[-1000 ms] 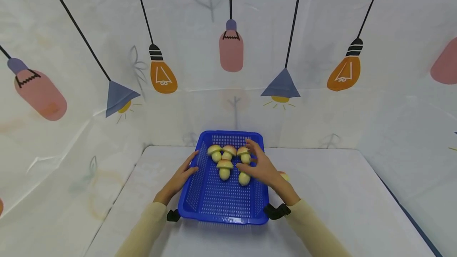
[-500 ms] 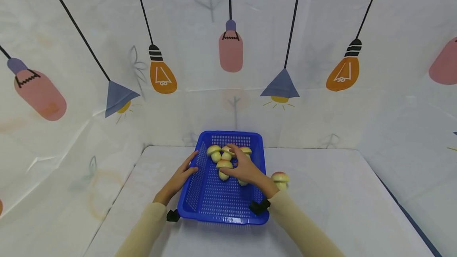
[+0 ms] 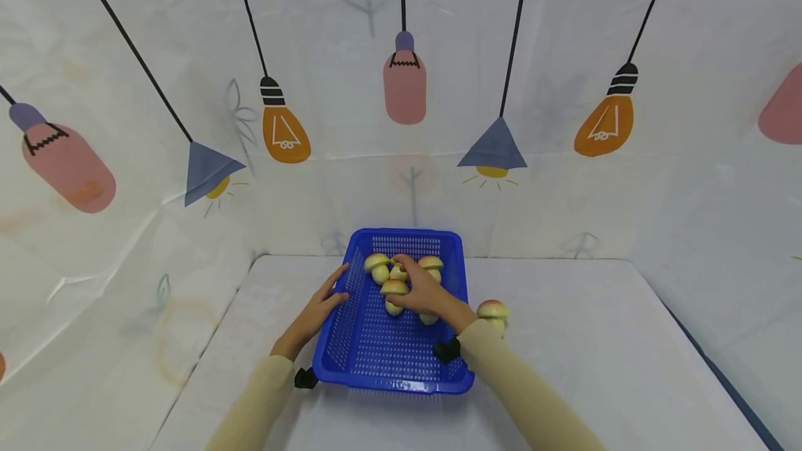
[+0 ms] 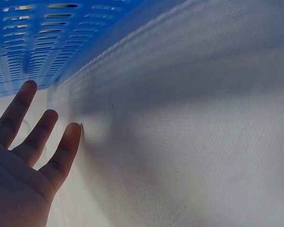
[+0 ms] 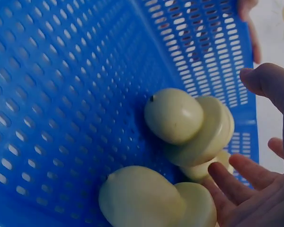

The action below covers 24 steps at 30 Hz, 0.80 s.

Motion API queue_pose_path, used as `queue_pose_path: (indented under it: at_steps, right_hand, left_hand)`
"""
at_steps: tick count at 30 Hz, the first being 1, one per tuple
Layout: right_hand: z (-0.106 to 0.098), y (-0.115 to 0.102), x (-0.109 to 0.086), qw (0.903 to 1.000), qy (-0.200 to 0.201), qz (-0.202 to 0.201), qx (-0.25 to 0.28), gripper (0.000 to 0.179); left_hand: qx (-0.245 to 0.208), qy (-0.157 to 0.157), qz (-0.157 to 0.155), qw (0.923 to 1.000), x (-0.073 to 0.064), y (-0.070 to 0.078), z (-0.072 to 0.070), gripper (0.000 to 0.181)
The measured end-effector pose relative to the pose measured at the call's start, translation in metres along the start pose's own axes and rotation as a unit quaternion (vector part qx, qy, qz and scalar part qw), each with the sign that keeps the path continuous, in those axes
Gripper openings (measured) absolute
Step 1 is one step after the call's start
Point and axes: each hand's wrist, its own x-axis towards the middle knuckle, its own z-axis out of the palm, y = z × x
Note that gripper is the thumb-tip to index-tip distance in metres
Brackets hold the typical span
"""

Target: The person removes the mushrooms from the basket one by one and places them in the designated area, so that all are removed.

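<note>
Toy mushrooms with pale stems and yellow-red caps lie in a blue plastic basket point(image 3: 376, 360). My right hand point(image 3: 429, 296) is over the front middle mushroom point(image 3: 395, 287), its thumb near the stem and its fingers reaching past the cap. In the right wrist view, the thumb and fingers of the right hand point(image 5: 255, 189) are spread beside a mushroom point(image 5: 175, 116), not closed round it. Against the basket's left rim rests my left hand point(image 3: 313, 315). Several straight fingers of the left hand point(image 4: 19, 175) show beside the basket wall point(image 4: 38, 42); its thumb is hidden there.
One more mushroom point(image 3: 493, 312) lies on the white table point(image 3: 564, 353), right of the basket and close to my right forearm. Behind the table hangs a white backdrop point(image 3: 351, 193) printed with lamps. Dark wrist devices hang below both wrists.
My right hand has moved left from the right-hand mushrooms to the front middle one. The mushroom on the table has come into fuller view. The left hand has stayed at the rim.
</note>
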Motion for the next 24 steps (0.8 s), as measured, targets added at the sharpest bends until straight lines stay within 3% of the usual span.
queue_pose_path:
  at_steps: [7, 12, 24]
  right_hand:
    - [-0.002, 0.003, 0.006, 0.9997, -0.016, 0.019, -0.001, 0.078]
    - [-0.001, 0.004, 0.009, 0.9979, -0.027, 0.03, -0.051, 0.071]
    - [0.008, 0.005, 0.016, 0.9932, -0.048, 0.013, -0.106, 0.049]
  left_hand:
    - [-0.008, 0.0, 0.005, 1.0, 0.001, 0.0, -0.001, 0.065]
    - [-0.007, -0.005, 0.008, 0.9999, 0.001, 0.001, 0.0, 0.066]
    - [-0.01, 0.001, -0.008, 0.9999, -0.001, 0.002, 0.0, 0.066]
